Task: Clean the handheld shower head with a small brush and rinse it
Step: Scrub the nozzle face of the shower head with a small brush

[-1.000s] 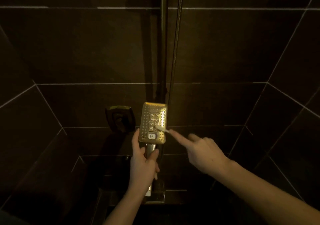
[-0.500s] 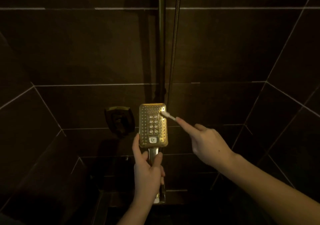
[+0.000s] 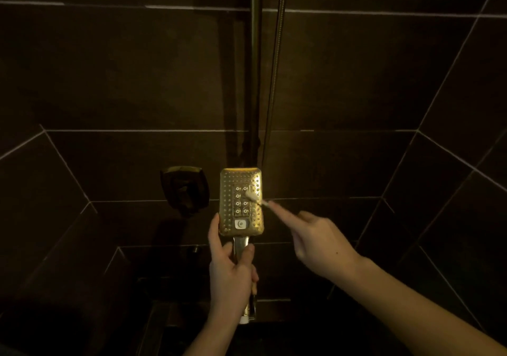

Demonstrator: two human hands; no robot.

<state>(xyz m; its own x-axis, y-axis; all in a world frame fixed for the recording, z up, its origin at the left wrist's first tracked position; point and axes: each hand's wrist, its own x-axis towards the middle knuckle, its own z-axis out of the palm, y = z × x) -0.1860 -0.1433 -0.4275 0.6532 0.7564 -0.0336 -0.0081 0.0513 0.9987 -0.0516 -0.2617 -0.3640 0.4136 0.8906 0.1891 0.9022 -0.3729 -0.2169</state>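
So the wall valve (image 3: 184, 188) sat just left of the shower head (image 3: 241, 202), which the left hand (image 3: 231, 276) gripped by its handle, face toward the camera. The right hand (image 3: 321, 241) pinched the small brush (image 3: 253, 197), bristles touching the head's upper right nozzles.

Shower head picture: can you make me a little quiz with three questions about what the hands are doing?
1. Which hand grips the handle of the shower head?
2. True or false: the small brush is touching the nozzle face of the shower head.
3. What runs up the wall behind the shower head? A) a towel B) a metal hose C) a shelf

Key
1. The left hand; the right hand holds the brush.
2. True; its pale tip sits on the face, near the right edge.
3. B
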